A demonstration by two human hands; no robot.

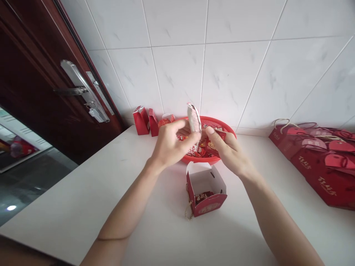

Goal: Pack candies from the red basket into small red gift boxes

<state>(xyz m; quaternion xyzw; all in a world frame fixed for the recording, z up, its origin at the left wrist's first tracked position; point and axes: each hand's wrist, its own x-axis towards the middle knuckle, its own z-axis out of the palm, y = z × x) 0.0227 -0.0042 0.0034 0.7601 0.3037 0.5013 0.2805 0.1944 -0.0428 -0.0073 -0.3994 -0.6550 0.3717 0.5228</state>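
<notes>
My left hand (174, 142) pinches a slim, pale pink and white packet (194, 119) upright between thumb and fingers; its exact kind I cannot make out. Beside it, my right hand (226, 147) has thumb and fingers closed on a red packet (213, 145) with gold print. Both hands are above the near side of a red plastic basket (230, 129), which holds several wrapped sweets (201, 151). In front of the basket stands an open red gift box (210, 207) with a white inside and a twisted cord at its left. A dark red packet (203, 195) lies in it.
Several small red boxes (141, 121) stand left of the basket by the tiled wall (177, 74). Red gift bags (313, 166) with cord handles lie at the right of the white table (111, 192). A dark wooden door (41, 74) is at the left.
</notes>
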